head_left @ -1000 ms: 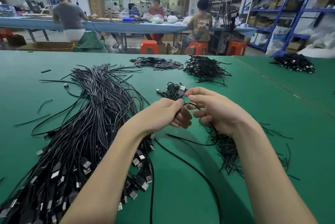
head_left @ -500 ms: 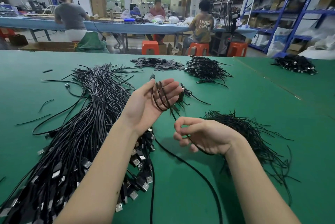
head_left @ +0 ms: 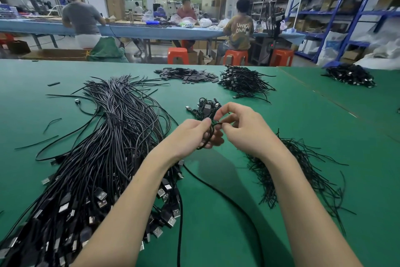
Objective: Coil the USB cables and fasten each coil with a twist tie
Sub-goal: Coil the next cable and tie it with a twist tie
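My left hand [head_left: 190, 134] grips a small coil of black USB cable [head_left: 209, 137] above the green table [head_left: 303, 115]. My right hand [head_left: 242, 128] meets it from the right, its thumb and fingers pinching the cable at the top of the coil. A cable runs from under my hands toward the front edge [head_left: 227, 197]. A big bundle of loose USB cables [head_left: 97, 158] lies to the left. The pile of thin black twist ties [head_left: 303, 171] lies under my right forearm. Just beyond my hands sit some finished coils [head_left: 203, 106].
At the back of the table lie a flat heap of small dark parts [head_left: 186, 74] and a pile of cables [head_left: 244, 80]; another pile [head_left: 350, 75] lies far right. Stray cable pieces [head_left: 52, 124] are at left. People sit at a blue table [head_left: 151, 30] behind.
My left hand held loops on its open palm while the right pulled cable low. Now both hands have come together, left hand closed round the coil, right raised to pinch it.
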The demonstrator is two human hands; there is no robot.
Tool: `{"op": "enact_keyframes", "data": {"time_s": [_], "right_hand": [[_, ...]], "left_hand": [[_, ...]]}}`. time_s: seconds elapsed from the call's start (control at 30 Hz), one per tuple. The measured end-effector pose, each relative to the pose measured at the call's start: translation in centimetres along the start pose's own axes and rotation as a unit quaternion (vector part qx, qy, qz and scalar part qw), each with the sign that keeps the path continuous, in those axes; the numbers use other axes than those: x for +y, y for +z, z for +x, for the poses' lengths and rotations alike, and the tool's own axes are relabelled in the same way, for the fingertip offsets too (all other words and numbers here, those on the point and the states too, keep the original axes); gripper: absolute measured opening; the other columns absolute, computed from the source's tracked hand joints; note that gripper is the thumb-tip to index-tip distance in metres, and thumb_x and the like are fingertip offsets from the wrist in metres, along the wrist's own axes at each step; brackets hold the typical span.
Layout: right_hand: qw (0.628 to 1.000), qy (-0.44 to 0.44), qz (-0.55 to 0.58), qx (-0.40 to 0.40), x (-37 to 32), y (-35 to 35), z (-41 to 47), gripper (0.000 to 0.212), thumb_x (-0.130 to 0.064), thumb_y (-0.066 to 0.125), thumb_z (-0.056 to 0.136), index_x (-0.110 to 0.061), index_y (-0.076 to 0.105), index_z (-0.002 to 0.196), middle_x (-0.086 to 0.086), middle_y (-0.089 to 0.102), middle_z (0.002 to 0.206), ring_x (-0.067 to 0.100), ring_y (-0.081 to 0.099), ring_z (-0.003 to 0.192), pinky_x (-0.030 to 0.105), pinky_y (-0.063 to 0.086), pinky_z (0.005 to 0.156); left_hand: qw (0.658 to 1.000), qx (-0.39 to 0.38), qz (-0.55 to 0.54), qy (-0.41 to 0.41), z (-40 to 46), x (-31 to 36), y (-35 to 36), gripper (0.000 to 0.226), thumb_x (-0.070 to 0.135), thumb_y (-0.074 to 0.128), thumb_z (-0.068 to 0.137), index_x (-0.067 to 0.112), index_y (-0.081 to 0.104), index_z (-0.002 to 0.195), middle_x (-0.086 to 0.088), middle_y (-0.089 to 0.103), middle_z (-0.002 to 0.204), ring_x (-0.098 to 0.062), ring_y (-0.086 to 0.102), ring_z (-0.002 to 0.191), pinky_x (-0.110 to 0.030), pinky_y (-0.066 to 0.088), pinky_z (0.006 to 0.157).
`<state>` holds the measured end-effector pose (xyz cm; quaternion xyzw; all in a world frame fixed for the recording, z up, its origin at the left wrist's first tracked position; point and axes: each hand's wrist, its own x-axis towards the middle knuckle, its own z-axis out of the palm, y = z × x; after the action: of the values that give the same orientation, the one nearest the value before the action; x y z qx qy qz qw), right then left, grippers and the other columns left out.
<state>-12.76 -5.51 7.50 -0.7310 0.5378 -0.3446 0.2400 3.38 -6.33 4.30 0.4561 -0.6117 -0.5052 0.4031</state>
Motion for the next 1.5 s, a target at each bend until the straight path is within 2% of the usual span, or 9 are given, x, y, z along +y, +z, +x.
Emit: {"op": "enact_keyframes", "data": {"time_s": [0.13,0.27,0.43,0.67,0.8,0.9,1.03,1.17,1.5], "right_hand": [[0.992,0.020,0.123,0.009,-0.8,0.3,-0.1,0.023,-0.004,0.052,0.097,-0.021,0.064,0.088,-0.005,0.066,0.082,0.011,0.054,0.056,0.022,0.045,0.056],[0.926,0.040,0.314,-0.205,-0.6,-0.1,-0.9,0.021,0.001,0.047,0.102,-0.012,0.060,0.093,0.005,0.064,0.086,0.016,0.055,0.061,0.026,0.051,0.057],[0.940,0.050,0.239,-0.236,0.7,0.8,-0.9,0.027,0.000,0.043,0.102,-0.014,0.059,0.085,0.001,0.058,0.079,0.011,0.050,0.057,0.024,0.048,0.057],[0.925,0.079,0.311,-0.204,1.2,1.3,-0.7,0.025,0.005,0.044,0.100,-0.011,0.057,0.086,0.005,0.061,0.078,0.013,0.048,0.050,0.024,0.047,0.051],[0.919,0.101,0.337,-0.178,1.1,1.8,-0.6,0.010,-0.012,0.061,0.099,-0.014,0.053,0.095,0.009,0.071,0.100,0.021,0.070,0.079,0.033,0.060,0.072],[0.910,0.115,0.380,-0.120,1.2,1.7,0.0,0.027,-0.032,0.072,0.089,-0.014,0.059,0.105,0.005,0.067,0.108,0.020,0.072,0.092,0.038,0.059,0.082],[0.934,0.081,0.341,-0.069,1.3,1.6,0.0,0.028,-0.032,0.075,0.089,-0.019,0.071,0.113,-0.004,0.072,0.092,0.008,0.066,0.078,0.022,0.053,0.066],[0.958,0.061,0.277,0.045,1.6,1.9,0.1,0.011,-0.023,0.082,0.084,-0.018,0.075,0.091,-0.007,0.064,0.064,0.004,0.054,0.055,0.015,0.042,0.049],[0.905,0.076,0.401,0.116,1.0,2.6,0.2,0.011,-0.007,0.082,0.082,-0.011,0.078,0.091,0.005,0.073,0.066,0.010,0.060,0.050,0.018,0.054,0.056]], "left_hand": [[0.979,0.076,-0.186,0.021,0.2,0.4,-0.3,0.047,0.027,0.030,0.110,0.006,0.070,0.097,-0.010,0.077,0.090,-0.018,0.074,0.082,-0.027,0.060,0.077],[0.924,0.021,-0.379,0.037,-0.1,1.2,-1.0,0.052,0.028,0.024,0.109,-0.005,0.063,0.115,-0.019,0.073,0.111,-0.023,0.073,0.093,-0.028,0.060,0.072],[0.884,-0.001,-0.466,0.046,-0.5,1.6,-1.4,0.050,0.027,0.027,0.108,-0.005,0.064,0.113,-0.018,0.072,0.114,-0.029,0.071,0.106,-0.030,0.060,0.082],[0.929,0.053,-0.363,0.047,-0.2,1.5,-0.6,0.043,0.031,0.029,0.109,0.007,0.060,0.092,0.002,0.057,0.063,-0.018,0.064,0.066,-0.025,0.055,0.064],[0.934,0.080,-0.345,0.054,-0.1,1.6,-0.1,0.041,0.033,0.028,0.109,0.016,0.043,0.075,0.008,0.024,0.054,-0.011,0.036,0.049,-0.023,0.037,0.052],[0.926,0.042,-0.373,0.040,-0.2,1.4,-0.2,0.041,0.032,0.031,0.109,0.019,0.039,0.071,0.010,0.019,0.055,-0.008,0.025,0.046,-0.020,0.030,0.048],[0.928,-0.022,-0.372,0.025,-0.4,1.2,-0.3,0.045,0.033,0.034,0.108,0.020,0.045,0.067,0.010,0.022,0.054,-0.009,0.029,0.047,-0.021,0.034,0.051],[0.980,0.116,-0.151,0.053,0.3,0.8,0.6,0.041,0.037,0.032,0.109,0.018,0.040,0.073,0.011,0.039,0.051,-0.013,0.042,0.054,-0.029,0.036,0.065],[0.970,0.158,0.149,0.107,0.5,-0.4,2.0,0.024,0.029,0.034,0.107,0.012,0.050,0.102,-0.003,0.064,0.086,-0.022,0.065,0.081,-0.049,0.053,0.082]]}}
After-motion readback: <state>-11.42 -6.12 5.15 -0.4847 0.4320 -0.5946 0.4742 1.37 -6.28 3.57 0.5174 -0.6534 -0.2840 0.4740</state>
